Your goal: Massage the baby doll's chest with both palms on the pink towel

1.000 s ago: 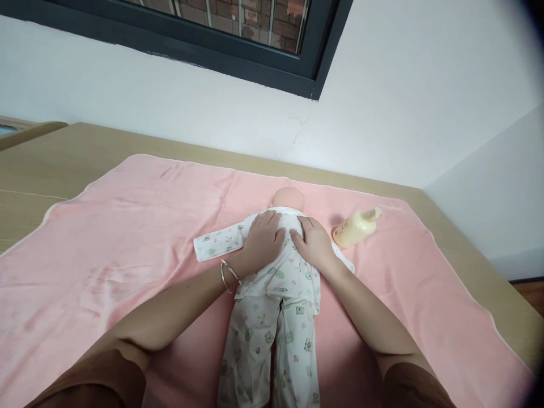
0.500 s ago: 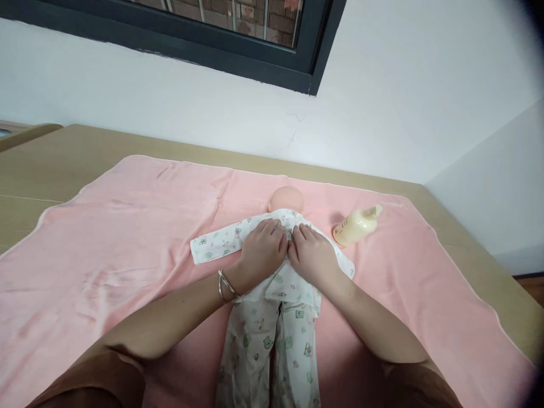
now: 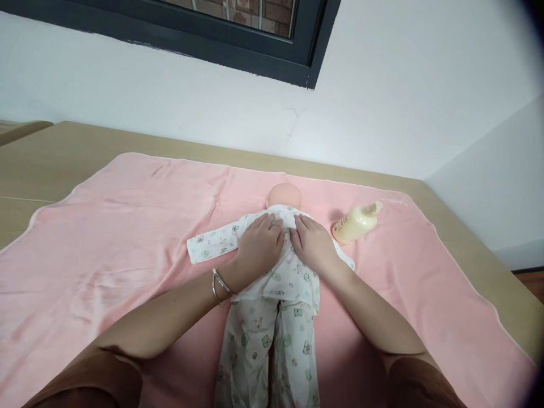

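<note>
Pale plastic baby doll in white printed pyjamas lies under our left hand and right hand, fingers close together, flat on its upper torso; we judge light, even pressure best.

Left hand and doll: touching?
Touching. Head view shows the left hand lying flat, palm down, on the clothed torso of the doll.

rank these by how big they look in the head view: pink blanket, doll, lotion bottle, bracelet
1. pink blanket
2. doll
3. lotion bottle
4. bracelet, which looks smallest although it is nearer the camera than the bottle
</note>
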`<action>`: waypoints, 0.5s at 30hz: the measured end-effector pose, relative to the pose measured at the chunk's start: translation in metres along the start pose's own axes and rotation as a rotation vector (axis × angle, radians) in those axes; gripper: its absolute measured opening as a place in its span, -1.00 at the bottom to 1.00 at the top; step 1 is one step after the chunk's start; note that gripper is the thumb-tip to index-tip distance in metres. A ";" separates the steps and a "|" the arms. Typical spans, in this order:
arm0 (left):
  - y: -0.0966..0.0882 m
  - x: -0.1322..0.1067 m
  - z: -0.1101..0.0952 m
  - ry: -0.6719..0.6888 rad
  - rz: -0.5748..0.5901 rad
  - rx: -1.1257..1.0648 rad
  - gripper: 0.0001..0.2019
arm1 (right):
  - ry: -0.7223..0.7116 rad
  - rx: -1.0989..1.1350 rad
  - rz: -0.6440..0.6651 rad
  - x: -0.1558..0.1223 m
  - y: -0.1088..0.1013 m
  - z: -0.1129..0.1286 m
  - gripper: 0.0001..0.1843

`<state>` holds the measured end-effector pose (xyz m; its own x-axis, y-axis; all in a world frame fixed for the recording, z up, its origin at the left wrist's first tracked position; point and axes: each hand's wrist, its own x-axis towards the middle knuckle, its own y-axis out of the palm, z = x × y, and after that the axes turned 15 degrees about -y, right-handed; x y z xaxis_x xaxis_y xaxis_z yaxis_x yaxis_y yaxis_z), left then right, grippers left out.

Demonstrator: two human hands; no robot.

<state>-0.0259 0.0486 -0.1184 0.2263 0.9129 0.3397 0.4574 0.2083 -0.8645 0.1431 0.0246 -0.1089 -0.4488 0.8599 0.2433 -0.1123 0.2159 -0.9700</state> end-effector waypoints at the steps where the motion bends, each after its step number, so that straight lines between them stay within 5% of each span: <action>1: -0.001 -0.002 -0.001 0.015 -0.005 -0.009 -0.66 | -0.011 -0.046 0.003 -0.003 -0.001 0.006 -0.48; 5: -0.004 0.001 0.000 -0.012 0.007 -0.074 -0.73 | -0.017 -0.110 -0.008 -0.009 -0.006 0.018 -0.52; 11: 0.007 0.014 0.012 -0.105 0.082 -0.079 -0.46 | 0.120 0.051 0.026 0.005 -0.006 -0.006 -0.60; 15: 0.012 0.012 0.010 -0.051 0.053 -0.079 -0.55 | 0.095 0.096 0.039 0.010 0.001 -0.013 -0.48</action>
<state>-0.0267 0.0652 -0.1283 0.2094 0.9390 0.2730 0.5125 0.1324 -0.8484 0.1497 0.0396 -0.1074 -0.3693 0.9076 0.1995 -0.1821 0.1399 -0.9733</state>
